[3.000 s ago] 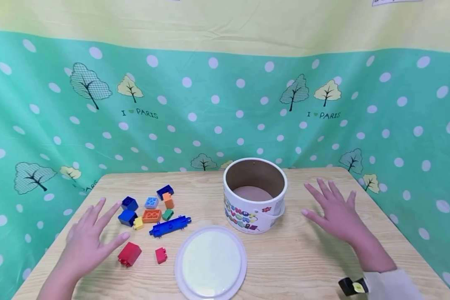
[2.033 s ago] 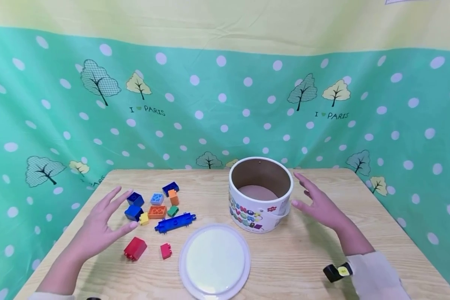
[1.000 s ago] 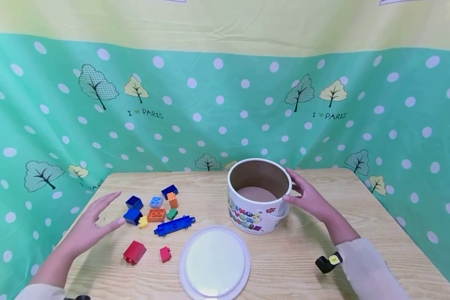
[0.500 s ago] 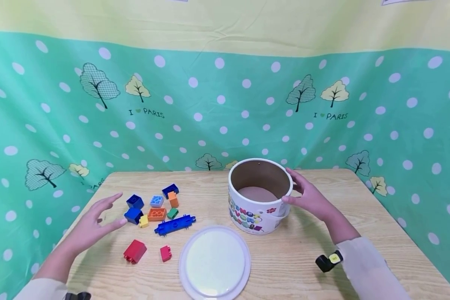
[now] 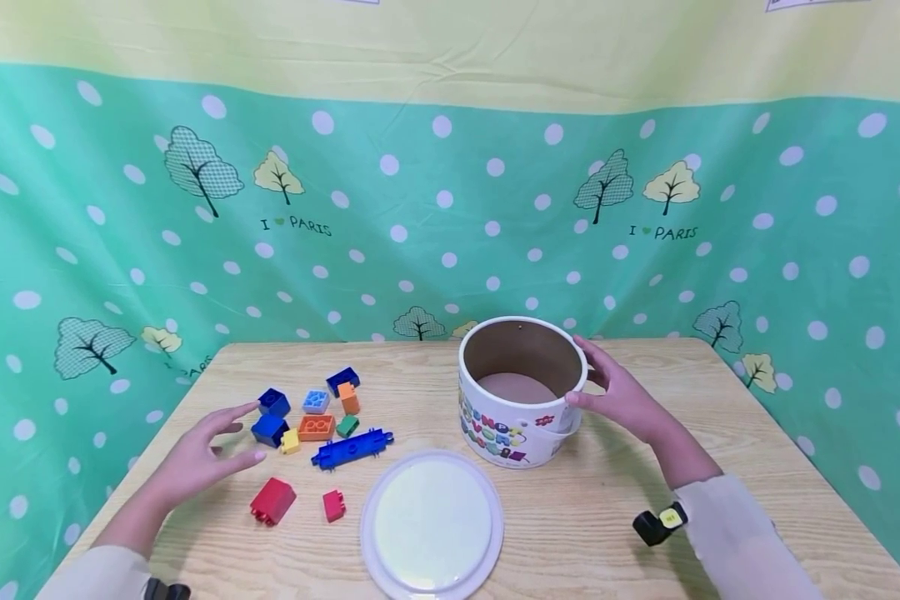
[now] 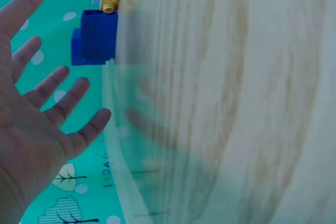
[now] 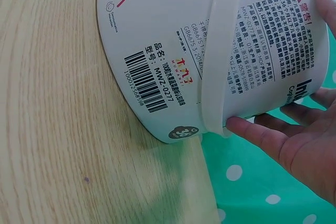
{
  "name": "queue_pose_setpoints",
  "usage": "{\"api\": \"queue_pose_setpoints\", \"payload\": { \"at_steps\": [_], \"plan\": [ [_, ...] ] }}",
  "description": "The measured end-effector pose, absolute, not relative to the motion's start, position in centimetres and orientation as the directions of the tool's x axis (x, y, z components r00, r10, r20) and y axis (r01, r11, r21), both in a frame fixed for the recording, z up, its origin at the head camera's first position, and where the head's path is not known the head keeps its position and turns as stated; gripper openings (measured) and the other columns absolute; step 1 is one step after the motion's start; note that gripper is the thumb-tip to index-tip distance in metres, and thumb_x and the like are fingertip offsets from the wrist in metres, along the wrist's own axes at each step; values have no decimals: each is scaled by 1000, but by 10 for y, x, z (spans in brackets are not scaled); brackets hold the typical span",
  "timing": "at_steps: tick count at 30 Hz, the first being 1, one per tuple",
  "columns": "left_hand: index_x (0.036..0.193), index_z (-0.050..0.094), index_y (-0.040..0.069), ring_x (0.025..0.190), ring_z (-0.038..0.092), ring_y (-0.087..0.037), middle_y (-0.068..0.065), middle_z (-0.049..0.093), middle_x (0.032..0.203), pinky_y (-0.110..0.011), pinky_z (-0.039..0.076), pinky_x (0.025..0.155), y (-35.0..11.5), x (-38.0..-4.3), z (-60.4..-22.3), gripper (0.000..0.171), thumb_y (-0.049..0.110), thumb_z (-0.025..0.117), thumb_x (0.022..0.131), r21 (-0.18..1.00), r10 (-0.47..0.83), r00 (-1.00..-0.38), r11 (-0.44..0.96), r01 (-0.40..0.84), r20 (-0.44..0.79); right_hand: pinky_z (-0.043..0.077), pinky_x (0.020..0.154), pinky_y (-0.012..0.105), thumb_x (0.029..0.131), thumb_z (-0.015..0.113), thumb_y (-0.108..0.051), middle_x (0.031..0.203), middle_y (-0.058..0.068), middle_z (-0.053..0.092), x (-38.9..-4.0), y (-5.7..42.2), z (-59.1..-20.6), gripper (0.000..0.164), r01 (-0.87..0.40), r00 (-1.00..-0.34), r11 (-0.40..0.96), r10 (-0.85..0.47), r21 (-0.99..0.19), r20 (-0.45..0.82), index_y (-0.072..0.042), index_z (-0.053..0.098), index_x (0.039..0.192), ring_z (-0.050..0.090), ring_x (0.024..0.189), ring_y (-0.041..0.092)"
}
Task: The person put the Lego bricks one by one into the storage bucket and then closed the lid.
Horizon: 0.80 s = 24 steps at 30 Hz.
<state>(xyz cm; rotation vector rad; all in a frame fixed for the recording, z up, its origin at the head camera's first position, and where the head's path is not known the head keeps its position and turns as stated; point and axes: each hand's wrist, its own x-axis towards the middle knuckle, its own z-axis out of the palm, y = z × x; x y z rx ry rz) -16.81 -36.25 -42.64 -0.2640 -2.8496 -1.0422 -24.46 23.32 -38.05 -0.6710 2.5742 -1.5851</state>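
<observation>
A white round bucket (image 5: 487, 421) with printed letters stands upright on the table, its inside bare. My right hand (image 5: 622, 402) holds its right side, thumb near the front of the rim and fingers around the back. In the right wrist view, the white handle (image 7: 223, 51) hangs down the bucket's printed side. My left hand (image 5: 195, 462) hovers with spread fingers, holding nothing, close to two dark blue blocks (image 5: 270, 430). Around these lie a yellow block (image 5: 290, 442), an orange brick (image 5: 317, 428), a light blue brick (image 5: 316, 402) and a green piece (image 5: 347, 426).
A white round lid (image 5: 432, 525) lies flat in front of the bucket. A long blue piece (image 5: 352, 449) lies left of it. Two red blocks, a large one (image 5: 273, 501) and a small one (image 5: 333, 505), are nearer the front edge. Patterned cloth (image 5: 450, 217) hangs behind the table.
My right hand has moved left onto the bucket's side and taken hold of it. My left hand rose slightly and now reaches closer to the blue blocks. The blocks and lid stayed put.
</observation>
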Motion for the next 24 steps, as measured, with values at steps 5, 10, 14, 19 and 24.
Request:
{"api": "queue_pose_setpoints", "payload": {
  "at_steps": [5, 10, 14, 19, 24],
  "plan": [
    [146, 43, 7, 118, 49, -51, -26, 39, 144, -67, 46, 87, -365, -175, -433, 74, 37, 75, 86, 626, 124, -984, 759, 178, 130, 43, 97, 61, 88, 72, -20, 155, 22, 24, -245, 234, -381, 90, -339, -904, 378, -383, -861, 188, -12, 15, 157, 30, 135, 51],
    [143, 48, 7, 117, 50, -51, -26, 43, 141, -68, 45, 87, -366, -182, -437, 75, 41, 77, 83, 593, 135, -984, 785, 179, 118, 44, 97, 60, 88, 73, -20, 156, 22, 23, -246, 234, -384, 90, -332, -908, 385, -377, -862, 181, -13, 15, 157, 29, 136, 50],
    [141, 50, 7, 116, 51, -51, -27, 43, 141, -68, 44, 88, -365, -188, -439, 76, 41, 79, 80, 586, 151, -983, 789, 185, 107, 44, 97, 60, 87, 73, -21, 156, 21, 23, -247, 234, -384, 91, -329, -909, 383, -376, -863, 180, -13, 15, 157, 29, 136, 50],
    [140, 52, 8, 115, 52, -48, -26, 45, 140, -65, 45, 90, -365, -193, -438, 75, 42, 80, 79, 574, 155, -984, 799, 179, 92, 44, 97, 60, 87, 74, -23, 156, 22, 23, -247, 235, -384, 92, -327, -909, 378, -376, -866, 179, -14, 15, 157, 28, 136, 50],
    [133, 58, 4, 112, 54, -48, -26, 52, 133, -62, 47, 89, -367, -193, -438, 67, 34, 82, 79, 565, 174, -978, 798, 209, 116, 42, 98, 61, 87, 73, -22, 156, 21, 22, -248, 235, -386, 91, -335, -904, 366, -385, -868, 187, -14, 15, 157, 29, 136, 50]
  ]
}}
